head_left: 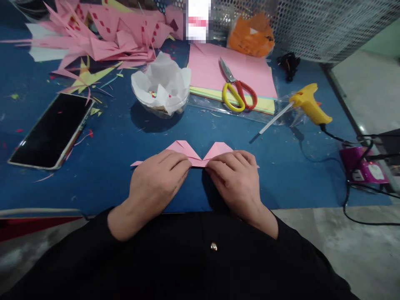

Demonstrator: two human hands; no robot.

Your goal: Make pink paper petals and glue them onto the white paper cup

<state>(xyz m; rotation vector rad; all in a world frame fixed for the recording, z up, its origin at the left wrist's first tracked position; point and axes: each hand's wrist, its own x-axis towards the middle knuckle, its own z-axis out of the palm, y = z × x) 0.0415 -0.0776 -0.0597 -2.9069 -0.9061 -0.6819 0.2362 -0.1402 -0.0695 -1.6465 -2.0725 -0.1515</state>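
A folded pink paper lies across the front of the blue table, its upper edge showing two peaks with a V-shaped notch between them. My left hand grips its left half near the lower edge, fingers closed. On the other half, my right hand pinches the same edge close to the middle. A narrow strip of the paper shows between my fingertips, and thin ends stick out past both hands. The fingers cover much of the paper's lower part.
Scissors rest on stacked coloured paper behind a paper-lined bowl. A phone and pink paper scraps are leftward. Rightward are a yellow glue gun, its cord, and a purple box. An orange packet stands behind.
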